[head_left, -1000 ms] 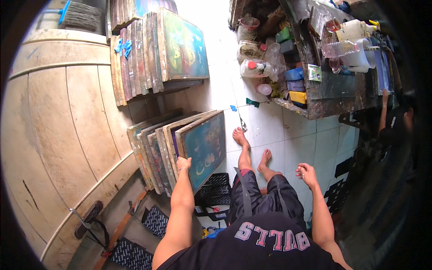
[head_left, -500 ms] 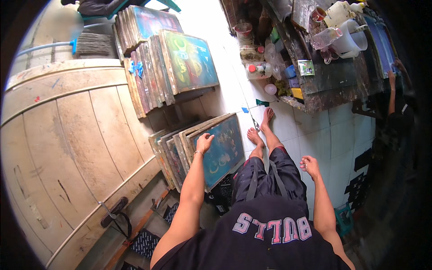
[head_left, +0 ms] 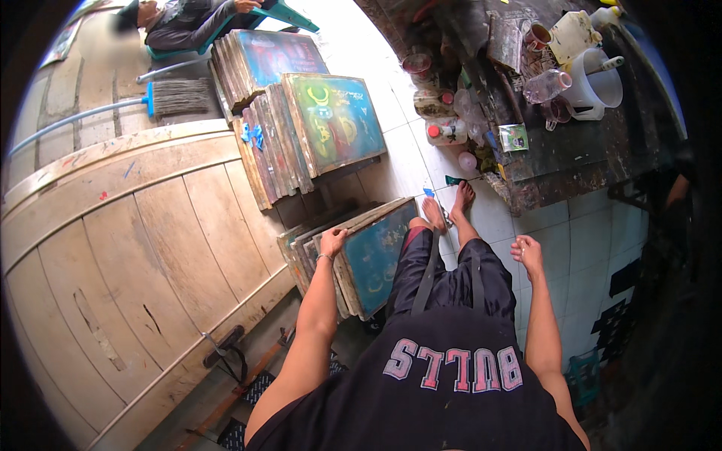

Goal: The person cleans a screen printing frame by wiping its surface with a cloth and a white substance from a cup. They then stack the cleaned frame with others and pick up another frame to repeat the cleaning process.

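Leaning left of the legs (head_left: 451,282), framed panels (head_left: 380,259), packed close, left hand (head_left: 332,242) fingers at top edges, grip unclear, right hand (head_left: 529,254) fingers half-open, empty, could topple from an uneven pull.

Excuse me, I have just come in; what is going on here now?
A barefoot person has the left hand at the top edges of a near row of paint-stained frames. The right hand is apart from them, fingers curled. Beyond that row stands another stack of frames. A cluttered dark table is to the right, and another person is on a green chair at upper left.
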{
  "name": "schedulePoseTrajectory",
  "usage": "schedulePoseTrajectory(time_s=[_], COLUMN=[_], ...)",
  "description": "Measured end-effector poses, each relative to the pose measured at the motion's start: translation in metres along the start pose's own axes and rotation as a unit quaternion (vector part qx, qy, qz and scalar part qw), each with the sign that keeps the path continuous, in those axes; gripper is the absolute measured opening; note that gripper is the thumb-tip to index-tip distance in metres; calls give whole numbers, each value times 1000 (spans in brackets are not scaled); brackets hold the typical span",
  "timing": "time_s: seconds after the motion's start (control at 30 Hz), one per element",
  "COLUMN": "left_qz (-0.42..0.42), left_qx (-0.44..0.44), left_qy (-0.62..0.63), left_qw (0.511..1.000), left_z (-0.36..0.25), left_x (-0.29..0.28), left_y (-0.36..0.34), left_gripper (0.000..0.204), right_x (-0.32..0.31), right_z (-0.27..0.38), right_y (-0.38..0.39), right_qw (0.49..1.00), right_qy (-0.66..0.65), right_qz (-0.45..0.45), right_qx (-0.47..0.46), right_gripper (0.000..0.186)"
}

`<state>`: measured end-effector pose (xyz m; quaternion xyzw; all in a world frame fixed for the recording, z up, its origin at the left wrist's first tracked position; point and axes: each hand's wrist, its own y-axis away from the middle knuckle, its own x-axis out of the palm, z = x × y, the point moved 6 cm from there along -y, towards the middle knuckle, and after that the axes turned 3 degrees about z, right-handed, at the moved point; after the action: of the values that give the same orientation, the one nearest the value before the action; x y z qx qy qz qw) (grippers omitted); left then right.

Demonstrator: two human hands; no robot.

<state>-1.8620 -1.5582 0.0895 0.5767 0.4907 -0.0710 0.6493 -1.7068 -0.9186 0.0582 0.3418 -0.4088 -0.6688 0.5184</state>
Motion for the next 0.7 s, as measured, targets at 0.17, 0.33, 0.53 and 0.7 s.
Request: schedulePoseTrajectory(time_s=[0.17, 0.33, 0.53, 0.7], left_qz=[-57, -76, -119, -89], left_qx=[-20, 4, 29, 38], left_qy=[-26, -99, -169, -184], left_qw=[998, 992, 978, 978], left_z=[-26, -62, -98, -124], left_x=[-44, -89, -133, -144], left_y=[-29, -101, -198, -243], left_gripper=[45, 48, 66, 70], right_x=[13, 24, 58, 102], right_z=[22, -11, -49, -41], right_y=[-1, 15, 44, 47], right_qw=[999, 995, 980, 976], right_qy=[-29, -53, -53, -103], right_qz=[-10, -47, -90, -86], right_qx=[10, 76, 170, 171], right_gripper=[29, 29, 32, 33])
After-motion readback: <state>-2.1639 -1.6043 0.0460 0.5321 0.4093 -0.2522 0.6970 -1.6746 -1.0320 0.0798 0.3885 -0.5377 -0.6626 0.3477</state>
